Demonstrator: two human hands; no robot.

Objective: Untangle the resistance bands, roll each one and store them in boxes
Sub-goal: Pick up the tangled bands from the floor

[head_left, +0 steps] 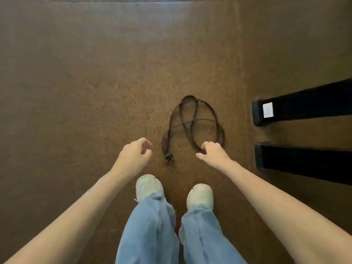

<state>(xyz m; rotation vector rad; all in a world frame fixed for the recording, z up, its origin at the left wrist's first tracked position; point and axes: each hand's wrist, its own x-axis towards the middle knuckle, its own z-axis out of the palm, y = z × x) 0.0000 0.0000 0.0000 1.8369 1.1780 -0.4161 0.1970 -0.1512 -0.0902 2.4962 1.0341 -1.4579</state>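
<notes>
Down below, two pale shoes are standing on brown carpet; just beyond, the left hand is hovering loosely curled and empty, the right hand is pinching the dark tangled band lying ahead, black boxes sitting farther right

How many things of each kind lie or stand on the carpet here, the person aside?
Dark bands, tangled in one pile: count unclear, tallied as 1 pile
Black boxes: 2, upper, lower
Total: 3
</notes>
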